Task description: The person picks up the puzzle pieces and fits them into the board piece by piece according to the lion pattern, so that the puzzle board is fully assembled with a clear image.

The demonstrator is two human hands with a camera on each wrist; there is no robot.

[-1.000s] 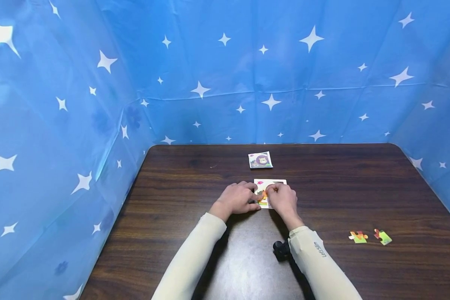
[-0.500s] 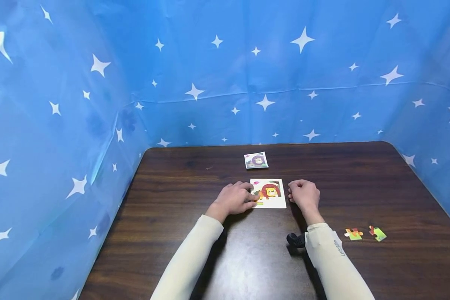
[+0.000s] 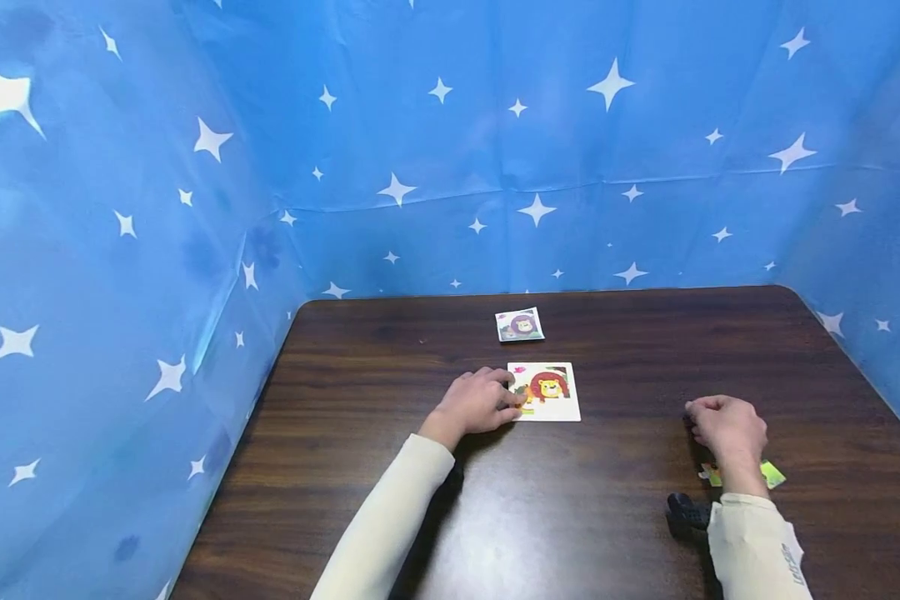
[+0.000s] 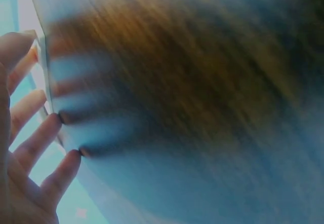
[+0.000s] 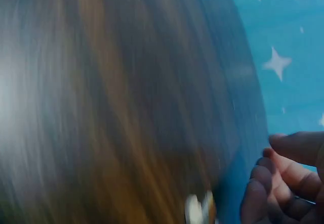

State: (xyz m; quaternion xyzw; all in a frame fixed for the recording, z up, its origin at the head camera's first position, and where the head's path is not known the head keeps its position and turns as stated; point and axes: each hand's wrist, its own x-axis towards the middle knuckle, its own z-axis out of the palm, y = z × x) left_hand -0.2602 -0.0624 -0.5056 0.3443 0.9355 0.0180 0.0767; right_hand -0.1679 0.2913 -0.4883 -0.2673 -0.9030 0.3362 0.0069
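On the table lies a square lion puzzle (image 3: 555,392), its white lower right part bare of picture. My left hand (image 3: 472,404) rests at the puzzle's left edge, some fingers over its lower left. The left wrist view shows these fingers (image 4: 38,138) spread, with tips at the edge. My right hand (image 3: 731,429) is off to the right, fingers loosely bent and nothing seen between them. The right wrist view shows its thumb close to the curled fingers (image 5: 258,183). Two loose puzzle pieces, one of them a green piece (image 3: 772,475), lie partly hidden by the right wrist.
Behind the puzzle lies a small lion picture card (image 3: 520,325). The dark wooden table (image 3: 390,342) is bordered by a blue star-patterned curtain (image 3: 450,150) at the back and sides. A black wrist-camera mount (image 3: 686,510) juts from the right sleeve.
My right hand has left the puzzle and travelled right, down to the loose pieces, uncovering the lion's face. The left hand has stayed at the puzzle's edge.
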